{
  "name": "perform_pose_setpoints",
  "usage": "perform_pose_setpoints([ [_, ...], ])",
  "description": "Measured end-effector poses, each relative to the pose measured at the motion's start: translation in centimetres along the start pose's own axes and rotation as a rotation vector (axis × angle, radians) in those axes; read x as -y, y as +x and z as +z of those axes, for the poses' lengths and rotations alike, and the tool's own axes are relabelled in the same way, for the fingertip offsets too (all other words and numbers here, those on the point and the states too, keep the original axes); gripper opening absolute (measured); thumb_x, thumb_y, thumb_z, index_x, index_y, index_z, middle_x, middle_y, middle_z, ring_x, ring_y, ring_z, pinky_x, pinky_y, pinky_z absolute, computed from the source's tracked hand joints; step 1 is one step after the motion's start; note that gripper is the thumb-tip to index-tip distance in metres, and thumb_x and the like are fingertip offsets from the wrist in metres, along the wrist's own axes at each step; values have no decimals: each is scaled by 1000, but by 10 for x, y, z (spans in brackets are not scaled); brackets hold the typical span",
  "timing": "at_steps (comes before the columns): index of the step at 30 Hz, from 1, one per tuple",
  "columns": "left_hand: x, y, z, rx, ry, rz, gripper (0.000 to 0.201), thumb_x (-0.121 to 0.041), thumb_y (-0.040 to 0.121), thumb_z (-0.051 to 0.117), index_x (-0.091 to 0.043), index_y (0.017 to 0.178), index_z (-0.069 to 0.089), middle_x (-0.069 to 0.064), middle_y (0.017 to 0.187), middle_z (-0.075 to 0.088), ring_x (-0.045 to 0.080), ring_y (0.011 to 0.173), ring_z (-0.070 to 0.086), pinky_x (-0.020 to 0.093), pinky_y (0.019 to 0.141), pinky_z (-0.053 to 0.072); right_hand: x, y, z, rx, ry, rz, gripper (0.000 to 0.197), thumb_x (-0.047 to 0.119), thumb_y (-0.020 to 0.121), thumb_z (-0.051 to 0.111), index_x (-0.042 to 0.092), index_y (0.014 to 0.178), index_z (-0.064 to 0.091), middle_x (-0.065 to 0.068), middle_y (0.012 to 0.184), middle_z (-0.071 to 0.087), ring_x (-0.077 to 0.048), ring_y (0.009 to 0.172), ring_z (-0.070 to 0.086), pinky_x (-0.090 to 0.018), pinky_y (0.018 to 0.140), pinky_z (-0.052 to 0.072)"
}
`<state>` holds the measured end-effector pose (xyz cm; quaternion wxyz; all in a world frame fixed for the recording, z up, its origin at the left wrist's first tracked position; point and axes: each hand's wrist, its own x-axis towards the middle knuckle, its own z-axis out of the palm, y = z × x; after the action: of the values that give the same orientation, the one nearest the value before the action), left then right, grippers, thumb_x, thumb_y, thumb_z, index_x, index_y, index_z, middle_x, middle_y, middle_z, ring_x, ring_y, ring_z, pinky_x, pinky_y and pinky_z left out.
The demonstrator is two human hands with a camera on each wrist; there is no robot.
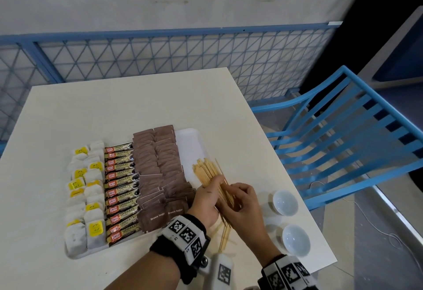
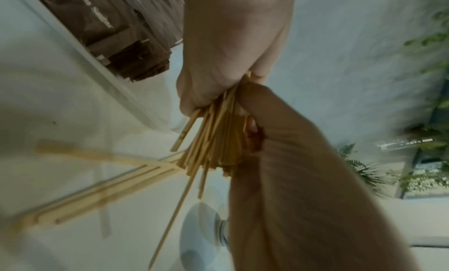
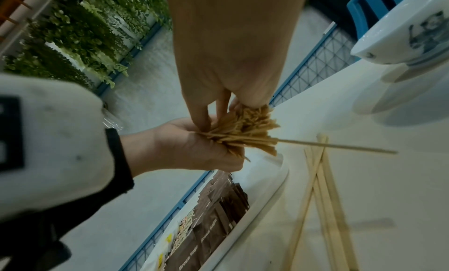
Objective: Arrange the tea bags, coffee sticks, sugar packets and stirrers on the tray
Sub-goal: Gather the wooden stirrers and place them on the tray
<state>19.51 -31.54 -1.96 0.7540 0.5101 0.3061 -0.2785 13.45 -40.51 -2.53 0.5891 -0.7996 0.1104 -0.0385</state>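
Observation:
A white tray [image 1: 190,143] holds tea bags [image 1: 85,195] at its left, then coffee sticks [image 1: 121,193], then brown sugar packets [image 1: 160,170]. Over the tray's bare right end, a bundle of wooden stirrers [image 1: 204,170] is gripped by both hands. My left hand [image 1: 212,189] wraps it from the left and my right hand [image 1: 238,193] from the right. The wrist views show the bundle [image 2: 213,140] [image 3: 248,125] fanned out below the left hand [image 2: 218,67] and right hand [image 3: 230,63], with one thin stirrer sticking out. Several loose stirrers [image 1: 225,236] [image 2: 97,194] [image 3: 320,188] lie on the table just off the tray's near right corner.
Two small white bowls [image 1: 285,202] [image 1: 296,240] stand on the table right of my hands. A blue slatted chair [image 1: 348,134] is beyond the table's right edge. A blue mesh fence [image 1: 160,56] runs behind the cream table [image 1: 128,106].

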Motion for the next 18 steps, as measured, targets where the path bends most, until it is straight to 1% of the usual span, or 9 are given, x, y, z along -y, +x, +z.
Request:
perform_pose_setpoints([
  [1,-2,0,-2,-4,8,1,38,-28,78,69,-2,105,61,17,89,66,31,81,66,36,68,54,0,0,-1,11,-4,-15,37,16,75,76,28,107,63,3,105,51,3,96,52,-9,77,45],
  [3,-5,-1,-6,6,27,8,31,-28,81,66,-2,98,63,15,80,66,30,74,65,34,63,52,2,0,-4,20,-2,-31,37,17,78,74,30,109,61,6,105,58,0,98,55,-11,80,45],
  [4,-6,-2,-9,21,38,13,27,-29,83,63,-4,93,64,14,76,66,29,70,64,33,61,51,2,0,-6,24,22,-32,36,18,79,72,30,111,60,7,103,62,-3,98,58,-14,83,46],
  [6,-6,-4,-13,62,49,28,22,-29,87,58,-7,88,63,13,74,64,28,68,63,35,64,51,5,0,-10,49,89,-34,34,26,80,64,26,113,55,5,100,67,-9,98,62,-22,87,49],
  [8,-8,-7,-14,87,34,12,24,-31,88,57,-8,87,65,12,71,64,28,65,63,35,62,51,7,0,-15,80,124,-21,36,28,79,56,24,114,50,3,101,68,-12,96,64,-26,84,52],
  [12,-9,-14,-13,151,-6,-5,29,-32,91,54,-8,99,67,11,82,66,29,72,65,35,61,52,10,-1,-20,159,90,-14,37,4,87,47,28,115,44,3,106,68,-12,95,64,-27,77,53],
  [13,-9,-15,-13,156,-24,0,29,-32,92,53,-7,98,66,10,82,66,27,71,65,34,60,52,11,-1,-20,181,77,-11,38,-1,90,45,28,114,43,4,107,67,-10,97,64,-26,77,53],
  [15,-8,-19,-12,146,-60,22,27,-31,92,56,-6,88,63,7,73,63,23,61,65,31,54,52,11,0,-20,214,79,0,41,-6,91,41,27,114,43,5,109,67,-7,97,63,-23,75,52],
  [18,-8,-20,-11,113,-109,54,24,-28,89,60,-8,77,56,5,67,55,19,55,59,29,50,51,13,-1,-17,229,112,-9,38,-5,90,41,25,113,44,5,105,68,-4,84,63,-19,67,48],
])
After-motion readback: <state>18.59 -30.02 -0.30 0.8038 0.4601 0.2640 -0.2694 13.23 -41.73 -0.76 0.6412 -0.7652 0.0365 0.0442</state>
